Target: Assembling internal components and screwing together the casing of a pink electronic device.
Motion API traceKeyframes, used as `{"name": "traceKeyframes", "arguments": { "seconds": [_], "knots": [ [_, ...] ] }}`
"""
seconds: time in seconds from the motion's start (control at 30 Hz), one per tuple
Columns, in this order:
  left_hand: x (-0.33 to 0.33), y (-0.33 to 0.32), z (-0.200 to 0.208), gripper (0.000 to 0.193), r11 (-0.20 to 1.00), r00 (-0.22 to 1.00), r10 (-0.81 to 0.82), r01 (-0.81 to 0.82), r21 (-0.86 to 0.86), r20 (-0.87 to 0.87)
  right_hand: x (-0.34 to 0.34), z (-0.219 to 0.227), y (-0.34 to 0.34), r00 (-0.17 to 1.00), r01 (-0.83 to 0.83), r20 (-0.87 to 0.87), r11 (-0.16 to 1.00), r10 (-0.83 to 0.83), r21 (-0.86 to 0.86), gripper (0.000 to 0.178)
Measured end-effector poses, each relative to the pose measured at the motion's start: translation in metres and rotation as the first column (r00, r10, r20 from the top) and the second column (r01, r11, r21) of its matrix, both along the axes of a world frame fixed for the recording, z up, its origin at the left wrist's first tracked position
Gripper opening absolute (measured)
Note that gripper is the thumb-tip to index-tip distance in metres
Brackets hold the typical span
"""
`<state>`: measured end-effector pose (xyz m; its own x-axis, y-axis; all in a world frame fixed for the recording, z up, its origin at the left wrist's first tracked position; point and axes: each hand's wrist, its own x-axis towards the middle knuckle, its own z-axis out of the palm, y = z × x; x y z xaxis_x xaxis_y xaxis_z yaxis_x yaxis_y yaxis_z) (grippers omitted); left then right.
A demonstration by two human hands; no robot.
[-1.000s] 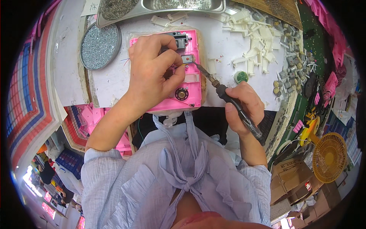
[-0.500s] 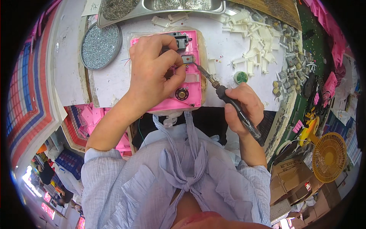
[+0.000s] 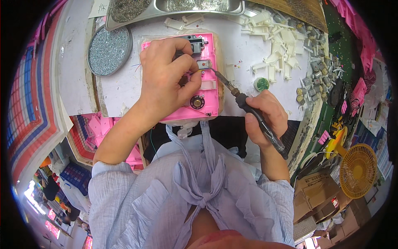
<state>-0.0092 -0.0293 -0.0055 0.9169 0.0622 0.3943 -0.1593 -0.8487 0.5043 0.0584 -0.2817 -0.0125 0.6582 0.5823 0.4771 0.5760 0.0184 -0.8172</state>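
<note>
My right hand point(image 3: 267, 118) grips a black-handled soldering iron point(image 3: 258, 116). Its tip meets a small grey motor part point(image 3: 203, 64) seated in a pink plastic housing point(image 3: 212, 93). Over the housing's left half, my left hand point(image 3: 168, 70) pinches a thin wire point(image 3: 200, 70) close to the iron's tip; most of the wire is hidden by the fingers. A round black speaker point(image 3: 197, 102) sits low in the housing, and a dark grey mechanism point(image 3: 195, 43) at its top. The housing lies flat on a pale padded block point(image 3: 222, 83).
At the left stands a round dish point(image 3: 110, 50) of small metal pieces. A steel tray point(image 3: 174, 14) with screws is at the back. White plastic brackets point(image 3: 273, 54) and grey motors point(image 3: 317, 74) pile up on the right, near a small green-filled pot point(image 3: 261, 84). A yellow fan point(image 3: 358, 171) stands lower right.
Almost nothing differs. My right hand and the soldering iron have shifted very slightly; my left hand holds its place over the housing.
</note>
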Motion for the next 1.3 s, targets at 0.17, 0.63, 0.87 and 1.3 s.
{"name": "traceKeyframes", "arguments": {
  "seconds": [0.17,0.63,0.87,1.3],
  "knots": [
    [0.000,-0.001,-0.002,0.018,1.000,1.000,0.020,-0.020,-0.007,0.011,0.003,-0.001,-0.002,1.000,0.009,0.004,1.000,-0.009,0.002,0.028],
    [0.000,-0.004,0.004,0.012,0.998,0.998,0.063,-0.063,0.017,-0.003,0.008,-0.006,-0.001,0.998,0.063,0.013,0.995,-0.064,0.072,0.026],
    [0.009,-0.010,0.013,0.014,0.978,0.996,0.081,-0.075,0.193,-0.023,0.012,-0.005,0.002,0.999,0.026,0.028,0.999,-0.026,0.028,0.025],
    [0.010,-0.010,0.016,0.016,0.974,0.997,0.061,-0.047,0.221,-0.055,0.012,-0.003,0.008,1.000,0.011,0.018,0.999,-0.010,-0.033,0.028]
  ]
}}
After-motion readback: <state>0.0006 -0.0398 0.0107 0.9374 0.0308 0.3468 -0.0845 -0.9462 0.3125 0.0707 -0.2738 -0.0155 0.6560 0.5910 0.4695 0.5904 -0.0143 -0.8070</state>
